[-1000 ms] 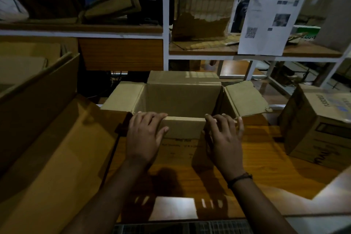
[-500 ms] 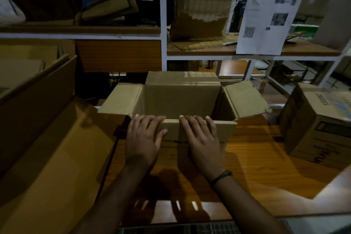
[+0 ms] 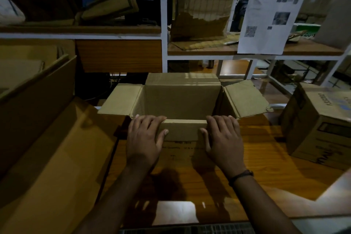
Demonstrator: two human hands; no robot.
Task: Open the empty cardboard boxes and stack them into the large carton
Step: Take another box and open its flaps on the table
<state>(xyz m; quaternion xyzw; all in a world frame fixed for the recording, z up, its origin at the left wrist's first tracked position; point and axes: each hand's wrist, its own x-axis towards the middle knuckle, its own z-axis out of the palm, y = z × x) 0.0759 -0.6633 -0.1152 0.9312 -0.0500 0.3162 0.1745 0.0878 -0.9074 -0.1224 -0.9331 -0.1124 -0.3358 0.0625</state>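
An open brown cardboard box (image 3: 180,100) stands on the wooden table (image 3: 266,167) straight ahead, its side and far flaps spread out and its inside bare. The near flap is folded down over the front wall. My left hand (image 3: 145,138) presses flat on the left part of that flap, fingers straight. My right hand (image 3: 224,138) presses flat on its right part, a dark band at the wrist. The large carton (image 3: 38,138) lies open at the left, its wide flap reaching toward me.
A closed printed cardboard box (image 3: 319,131) stands at the table's right. Behind the table rises a white-framed shelf (image 3: 163,34) with torn cardboard and a hanging paper sheet (image 3: 269,15). A person stands far back behind the shelf.
My right hand slid left to the flap's middle, then back out to its right end. The left hand stayed put. The near flap stays pressed down.
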